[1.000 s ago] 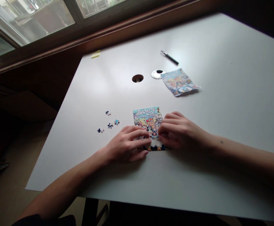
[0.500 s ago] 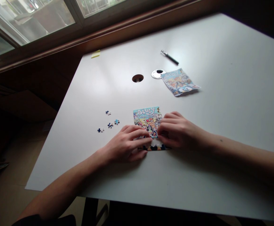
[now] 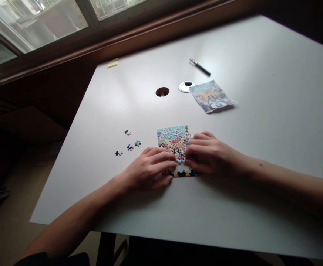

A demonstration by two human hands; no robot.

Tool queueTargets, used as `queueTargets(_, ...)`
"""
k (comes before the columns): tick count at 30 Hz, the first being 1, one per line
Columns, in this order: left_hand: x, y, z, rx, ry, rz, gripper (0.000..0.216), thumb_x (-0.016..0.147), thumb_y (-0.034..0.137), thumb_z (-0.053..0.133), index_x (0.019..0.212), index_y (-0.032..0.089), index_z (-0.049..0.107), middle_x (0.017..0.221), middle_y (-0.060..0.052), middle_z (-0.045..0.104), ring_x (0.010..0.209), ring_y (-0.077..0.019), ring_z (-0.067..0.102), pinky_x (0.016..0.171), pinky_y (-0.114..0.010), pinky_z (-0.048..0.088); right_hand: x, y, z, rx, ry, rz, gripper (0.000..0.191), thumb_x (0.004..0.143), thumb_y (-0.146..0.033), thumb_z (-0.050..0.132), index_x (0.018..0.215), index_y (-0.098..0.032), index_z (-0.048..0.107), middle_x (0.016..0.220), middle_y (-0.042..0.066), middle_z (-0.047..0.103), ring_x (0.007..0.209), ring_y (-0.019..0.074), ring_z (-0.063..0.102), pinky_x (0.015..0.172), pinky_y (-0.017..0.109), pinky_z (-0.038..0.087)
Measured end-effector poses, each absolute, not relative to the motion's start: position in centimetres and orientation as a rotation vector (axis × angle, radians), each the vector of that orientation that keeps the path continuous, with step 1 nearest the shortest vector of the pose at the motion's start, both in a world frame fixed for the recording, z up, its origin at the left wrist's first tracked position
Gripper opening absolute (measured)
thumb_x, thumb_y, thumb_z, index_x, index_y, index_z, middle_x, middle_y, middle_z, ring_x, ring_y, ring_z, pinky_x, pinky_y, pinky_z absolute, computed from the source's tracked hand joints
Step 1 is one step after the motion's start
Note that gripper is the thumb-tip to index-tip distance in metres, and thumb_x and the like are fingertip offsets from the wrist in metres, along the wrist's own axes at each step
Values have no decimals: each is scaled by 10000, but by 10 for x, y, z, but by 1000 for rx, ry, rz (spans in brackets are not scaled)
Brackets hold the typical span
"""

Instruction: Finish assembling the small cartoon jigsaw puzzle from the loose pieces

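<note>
A colourful jigsaw puzzle (image 3: 174,138) lies flat on the white table, with a gap across its lower part above a dark bottom strip (image 3: 184,173). My left hand (image 3: 151,167) rests palm down over its lower left side, fingers stretched out onto it. On the right edge sits my right hand (image 3: 205,152), its fingers curled and pressed together beside the gap; whatever they may pinch is hidden. Left of the puzzle are several loose puzzle pieces, among them a blue piece (image 3: 138,143) and a dark one (image 3: 118,153).
Behind the puzzle lies a creased printed picture sheet (image 3: 212,96), overlapping a round silver cable cover (image 3: 185,87). A round hole (image 3: 162,92) opens in the tabletop. Farther back are a black pen-like tool (image 3: 200,67) and a yellow sticky note (image 3: 113,63).
My left fingertips have drawn back slightly to the left, showing a little more of the gap. My right hand stays almost where it was.
</note>
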State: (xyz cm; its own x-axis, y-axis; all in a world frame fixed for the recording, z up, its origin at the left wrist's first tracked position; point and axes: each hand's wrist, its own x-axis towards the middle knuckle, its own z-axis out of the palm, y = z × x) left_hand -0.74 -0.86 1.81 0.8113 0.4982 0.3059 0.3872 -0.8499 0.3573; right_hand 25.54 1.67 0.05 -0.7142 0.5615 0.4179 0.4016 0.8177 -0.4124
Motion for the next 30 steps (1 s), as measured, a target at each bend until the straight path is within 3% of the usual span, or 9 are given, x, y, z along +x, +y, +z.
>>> queueTargets(30, -10, -7, 16, 2700, 691, 557, 240, 893, 230, 610, 1132, 223, 631, 1226, -40, 690, 1198, -210, 583, 1036, -370, 445, 256, 19, 2, -590, -2467, 422, 81, 919, -158, 537, 863, -200, 577, 722, 5, 585, 707, 153, 507, 776, 311, 380)
